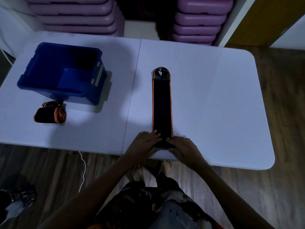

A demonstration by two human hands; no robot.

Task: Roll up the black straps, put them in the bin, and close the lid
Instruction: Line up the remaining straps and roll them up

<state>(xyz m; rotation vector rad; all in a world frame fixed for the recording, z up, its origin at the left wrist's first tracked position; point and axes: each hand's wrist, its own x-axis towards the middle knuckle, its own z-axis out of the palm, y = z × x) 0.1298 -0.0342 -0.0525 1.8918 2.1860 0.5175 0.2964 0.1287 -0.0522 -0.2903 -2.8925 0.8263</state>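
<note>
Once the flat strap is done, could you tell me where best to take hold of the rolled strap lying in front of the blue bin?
Probably grip the rolled strap across its black cylindrical body, coming down from above with fingers on the two long sides. It lies on its side with the orange spiral end facing right and a loose looped end on top towards the bin, so squeezing the body should keep the coil from unwinding.

Both forearms are bare, with no sleeves, and the left hand (pixel 144 140) and right hand (pixel 182 146) wear no gloves or rings. At the bottom centre of the frame a dark patterned garment shows. The feet (pixel 166 166) are bare.
</note>
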